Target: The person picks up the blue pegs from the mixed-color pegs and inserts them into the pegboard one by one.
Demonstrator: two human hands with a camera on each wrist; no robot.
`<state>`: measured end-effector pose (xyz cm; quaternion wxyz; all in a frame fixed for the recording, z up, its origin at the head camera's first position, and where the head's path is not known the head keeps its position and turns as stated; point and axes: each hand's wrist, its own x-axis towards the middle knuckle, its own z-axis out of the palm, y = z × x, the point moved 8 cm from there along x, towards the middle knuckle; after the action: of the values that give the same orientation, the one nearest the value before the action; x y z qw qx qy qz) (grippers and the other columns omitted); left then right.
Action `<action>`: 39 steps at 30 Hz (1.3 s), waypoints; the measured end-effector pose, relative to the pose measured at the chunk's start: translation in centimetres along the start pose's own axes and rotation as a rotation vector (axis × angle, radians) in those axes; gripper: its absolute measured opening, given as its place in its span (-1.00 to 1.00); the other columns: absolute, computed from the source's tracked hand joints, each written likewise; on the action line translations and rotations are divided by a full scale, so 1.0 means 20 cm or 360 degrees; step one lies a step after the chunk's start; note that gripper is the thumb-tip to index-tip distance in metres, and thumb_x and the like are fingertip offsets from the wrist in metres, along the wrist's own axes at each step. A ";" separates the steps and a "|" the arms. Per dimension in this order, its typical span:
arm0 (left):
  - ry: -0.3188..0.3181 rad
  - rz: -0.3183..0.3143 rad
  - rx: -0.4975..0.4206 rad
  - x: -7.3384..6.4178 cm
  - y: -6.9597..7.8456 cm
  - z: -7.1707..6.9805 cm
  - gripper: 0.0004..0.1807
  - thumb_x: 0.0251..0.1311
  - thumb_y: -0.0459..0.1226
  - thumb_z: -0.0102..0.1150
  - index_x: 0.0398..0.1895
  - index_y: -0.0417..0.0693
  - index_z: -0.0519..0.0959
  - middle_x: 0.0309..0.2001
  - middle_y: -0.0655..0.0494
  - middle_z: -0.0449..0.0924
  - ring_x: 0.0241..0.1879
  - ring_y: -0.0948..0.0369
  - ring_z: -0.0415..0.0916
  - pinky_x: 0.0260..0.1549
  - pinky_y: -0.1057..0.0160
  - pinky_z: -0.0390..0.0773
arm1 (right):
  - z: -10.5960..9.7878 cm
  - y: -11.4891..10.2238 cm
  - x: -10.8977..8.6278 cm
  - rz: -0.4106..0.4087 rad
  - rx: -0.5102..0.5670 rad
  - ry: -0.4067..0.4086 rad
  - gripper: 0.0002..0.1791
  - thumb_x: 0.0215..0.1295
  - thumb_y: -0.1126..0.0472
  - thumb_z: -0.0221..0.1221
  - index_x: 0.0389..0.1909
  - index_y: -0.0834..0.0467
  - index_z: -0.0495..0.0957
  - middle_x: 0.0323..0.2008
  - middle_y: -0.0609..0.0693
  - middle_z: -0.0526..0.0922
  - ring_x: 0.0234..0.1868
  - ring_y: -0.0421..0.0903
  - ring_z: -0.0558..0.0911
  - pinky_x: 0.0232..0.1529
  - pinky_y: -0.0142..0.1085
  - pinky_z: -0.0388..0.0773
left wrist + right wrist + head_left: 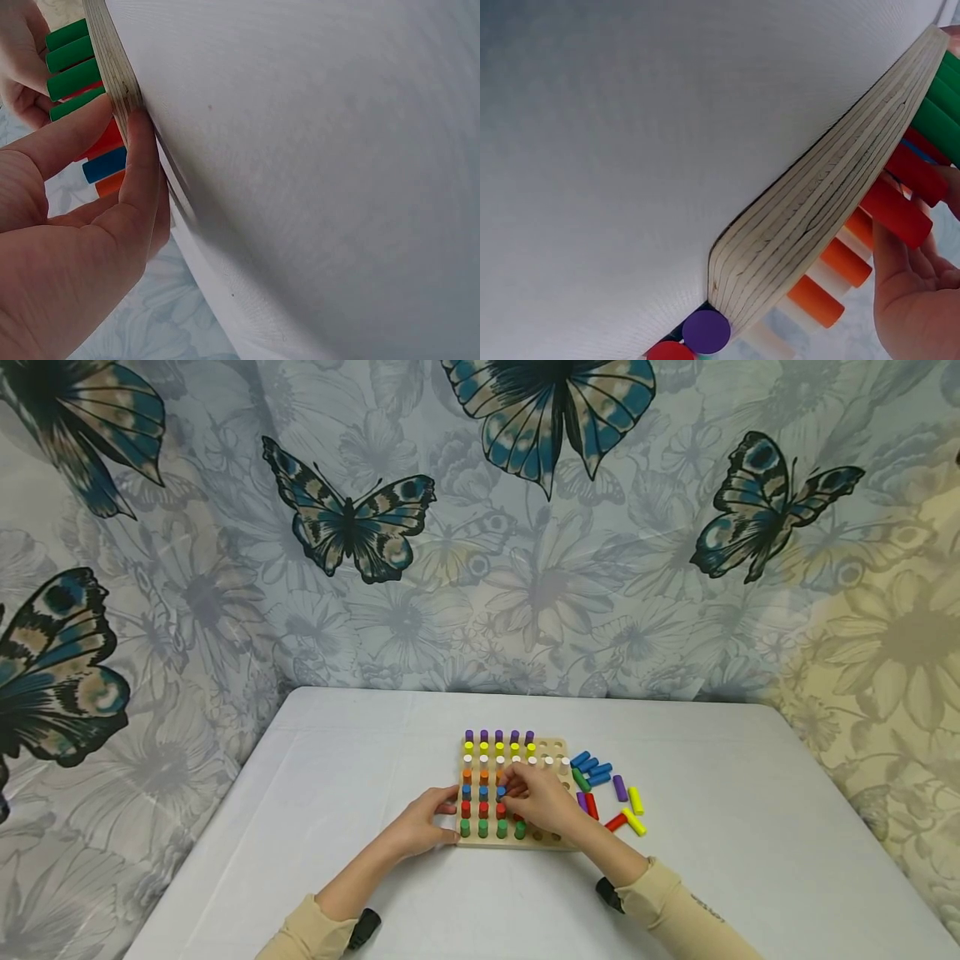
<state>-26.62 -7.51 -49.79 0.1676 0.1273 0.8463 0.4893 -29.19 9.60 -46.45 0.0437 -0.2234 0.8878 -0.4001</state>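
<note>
A wooden peg board [553, 745] lies on the white table, with rows of purple, yellow, white, orange, blue, red and green pegs standing in it. My left hand [448, 814] grips the board's near-left corner; in the left wrist view its thumb [139, 161] lies along the board's edge [112, 60] beside the green pegs [71, 56]. My right hand [513, 789] is curled over the middle of the board. Its fingertips close on a red peg [896, 214] in the red row, and its palm hides the holes beneath.
Loose pegs lie right of the board: blue ones [592, 767], a green [581, 779], a purple [619, 787], yellows [636, 800] and reds [615, 821]. A butterfly-print curtain [480, 527] hangs behind the table and at both sides.
</note>
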 end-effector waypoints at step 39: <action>-0.0004 -0.0011 -0.0005 0.01 0.00 0.00 -0.16 -0.02 -0.45 0.40 0.39 -0.34 0.26 0.24 -0.17 0.38 0.16 -0.03 0.41 0.18 -0.08 0.37 | -0.18 0.19 -0.10 0.0408 0.0416 0.0192 -0.80 0.20 0.23 0.34 -0.16 0.14 0.61 -0.25 -0.06 0.68 -0.22 -0.12 0.64 -0.22 -0.33 0.61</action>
<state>-26.77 -7.50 -49.77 0.1705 0.1248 0.8458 0.4898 -29.76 15.19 -46.97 0.0695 -0.0766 0.8504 -0.5159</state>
